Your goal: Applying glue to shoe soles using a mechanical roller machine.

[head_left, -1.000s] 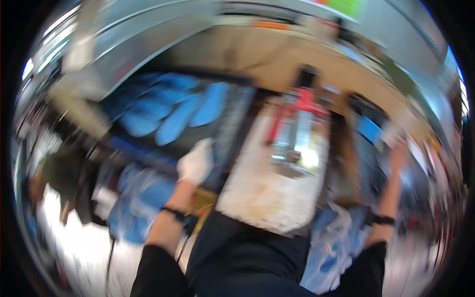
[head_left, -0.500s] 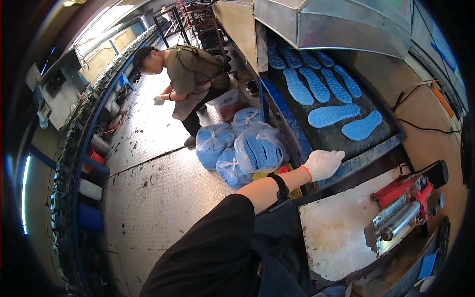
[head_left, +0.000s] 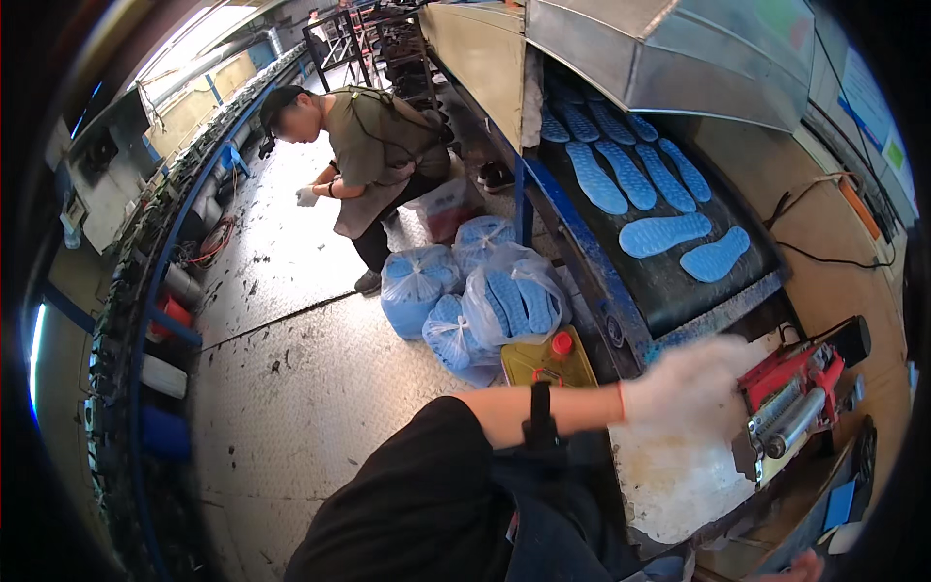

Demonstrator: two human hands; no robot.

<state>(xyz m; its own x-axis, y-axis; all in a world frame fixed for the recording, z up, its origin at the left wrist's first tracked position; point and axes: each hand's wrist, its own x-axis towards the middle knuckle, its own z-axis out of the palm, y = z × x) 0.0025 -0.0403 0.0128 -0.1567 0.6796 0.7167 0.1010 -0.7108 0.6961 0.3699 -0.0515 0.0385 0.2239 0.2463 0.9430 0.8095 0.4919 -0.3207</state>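
My left hand point(head_left: 687, 390), in a white knit glove, hangs over the white worn board point(head_left: 669, 485) near the red metal device with a silver roller point(head_left: 790, 412). Motion smears its fingers, so I cannot tell whether it holds anything. A black band circles that wrist. At the bottom right edge, bare fingertips of my right hand point(head_left: 807, 566) show; the rest is out of view. Blue shoe soles point(head_left: 664, 234) lie on a black conveyor belt point(head_left: 669, 301) beyond my left hand. One sole point(head_left: 715, 254) rests nearest the belt's front end.
Clear bags of blue soles point(head_left: 509, 296) stand on the metal floor left of the conveyor, beside a yellow can with a red cap point(head_left: 553, 357). A co-worker point(head_left: 373, 160) sits bent forward behind them. A sheet-metal hood point(head_left: 669, 58) covers the belt's far part. Cables hang at right.
My left hand has moved from the conveyor's front edge toward me and right, over the white board. Fingertips of my right hand have appeared at the lower edge. The view has shifted slightly.
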